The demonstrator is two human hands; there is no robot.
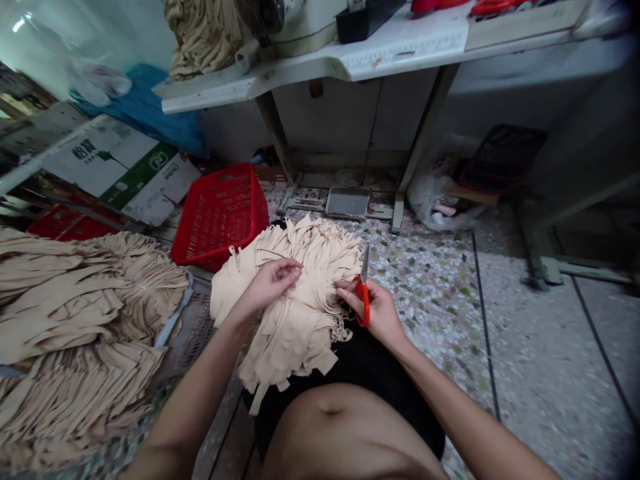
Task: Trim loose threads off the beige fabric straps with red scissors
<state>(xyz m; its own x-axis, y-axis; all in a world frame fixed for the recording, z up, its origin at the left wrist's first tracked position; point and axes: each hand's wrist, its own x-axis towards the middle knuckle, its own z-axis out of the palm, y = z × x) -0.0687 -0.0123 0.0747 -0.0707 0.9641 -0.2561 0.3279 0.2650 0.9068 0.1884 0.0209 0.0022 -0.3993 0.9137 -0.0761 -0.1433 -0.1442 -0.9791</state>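
A heap of beige fabric strips (295, 293) lies across my lap over black shorts. My left hand (273, 280) rests on top of the heap, its fingers curled and pinched on a strip. My right hand (375, 310) sits at the heap's right edge and grips red-handled scissors (363, 293) with the blades pointing up; its fingertips also touch the strips.
A large pile of the same beige strips (75, 333) fills a grey basket at my left. A red plastic basket (220, 213) lies tipped on the floor ahead. A sewing table (400, 50) stands beyond, with its pedal (347, 202) beneath. Cardboard boxes (120, 167) sit far left.
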